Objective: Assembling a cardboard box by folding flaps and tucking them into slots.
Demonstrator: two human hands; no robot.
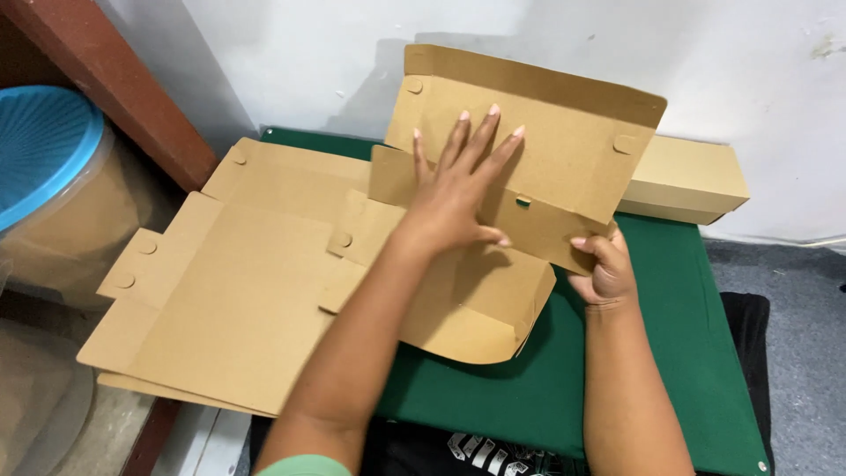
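A brown cardboard box blank [538, 150] stands partly folded on the green table [687, 335], its big back panel raised toward the wall. My left hand [458, 189] lies flat against that raised panel, fingers spread. My right hand [604, 269] grips the lower right corner of a folded side flap, thumb on top. The box's curved front flap [467, 317] rests on the table below my left wrist.
A stack of flat cardboard blanks [229, 291] lies at the left, hanging over the table edge. A finished closed box [683, 181] sits against the white wall at the right. A clear tub with a blue lid [44, 150] stands at far left.
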